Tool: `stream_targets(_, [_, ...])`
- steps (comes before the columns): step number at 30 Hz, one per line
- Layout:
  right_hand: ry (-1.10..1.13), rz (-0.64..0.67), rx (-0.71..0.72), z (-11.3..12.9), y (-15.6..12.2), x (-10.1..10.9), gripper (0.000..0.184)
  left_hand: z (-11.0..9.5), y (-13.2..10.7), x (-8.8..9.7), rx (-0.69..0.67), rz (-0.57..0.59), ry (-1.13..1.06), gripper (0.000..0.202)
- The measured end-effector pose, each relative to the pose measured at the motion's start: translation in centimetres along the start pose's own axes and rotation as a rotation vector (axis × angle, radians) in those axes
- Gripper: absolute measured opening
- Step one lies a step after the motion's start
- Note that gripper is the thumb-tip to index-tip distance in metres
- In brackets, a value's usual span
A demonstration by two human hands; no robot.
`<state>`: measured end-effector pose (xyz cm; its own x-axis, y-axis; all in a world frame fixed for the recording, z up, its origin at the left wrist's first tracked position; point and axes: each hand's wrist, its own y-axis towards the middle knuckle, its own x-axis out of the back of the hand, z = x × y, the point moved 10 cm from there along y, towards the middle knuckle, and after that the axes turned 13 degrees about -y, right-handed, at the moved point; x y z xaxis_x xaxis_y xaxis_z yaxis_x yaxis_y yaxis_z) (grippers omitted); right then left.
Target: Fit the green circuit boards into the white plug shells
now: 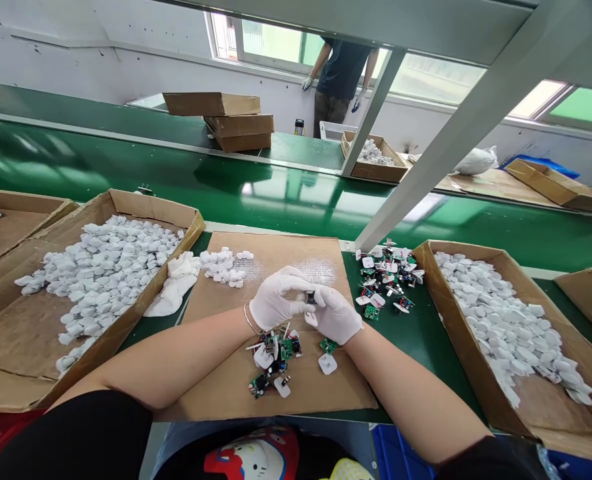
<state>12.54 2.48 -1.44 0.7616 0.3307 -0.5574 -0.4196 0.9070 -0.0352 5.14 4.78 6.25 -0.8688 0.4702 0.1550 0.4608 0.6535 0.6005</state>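
My left hand (277,298) and my right hand (333,313), both in white gloves, meet over a cardboard sheet (216,380). Between their closed fingertips is a small dark electronic part (309,298); its far side is hidden by the fingers. Just below my left hand lies a heap of small circuit boards (276,357) with white square pieces and wires. A single green board with a white square piece (327,363) rests under my right hand. Several small white plastic pieces (223,267) sit at the sheet's far left corner.
Cardboard boxes of white pieces stand at left (196,230) and right (429,267). Another pile of circuit boards (389,273) lies beside the right box. A white cloth (173,287) touches the left box. A slanted metal post (426,167) rises ahead; a person (343,73) stands beyond the green conveyor (296,187).
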Motion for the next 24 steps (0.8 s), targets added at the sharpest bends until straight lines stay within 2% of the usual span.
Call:
stream_targets(7, [-0.108, -0.078, 0.022, 0.3, -0.1, 0.0, 0.045, -0.6, -0.2, 0.0, -0.035, -0.040, -0.028, 0.040])
stream_targets(13, [-0.052, -0.206, 0.021, 0.1, -0.3, 1.0, 0.043, 0.3, -0.3, 0.0, -0.007, -0.042, -0.024, 0.037])
stream_targets(15, [-0.052, -0.162, 0.011, 0.2, -0.3, 0.7, 0.042, 0.4, -0.3, 0.1, -0.027, -0.037, -0.035, 0.038])
stream_targets(18, [-0.166, -0.074, 0.048, 1.2, -0.1, -0.1, 0.036, 0.7, -0.2, 0.4, -0.011, -0.024, 0.033, 0.036])
stream_targets(22, [-0.378, -0.133, 0.057, 1.6, 0.0, 0.7, 0.029, 0.1, 0.1, 0.0, -0.042, 0.065, 0.160, 0.060])
stream_targets(24, [-0.448, -0.142, 0.034, 1.3, 0.0, 0.9, 0.024, -0.4, 0.2, -0.7, -0.085, 0.142, 0.235, 0.061])
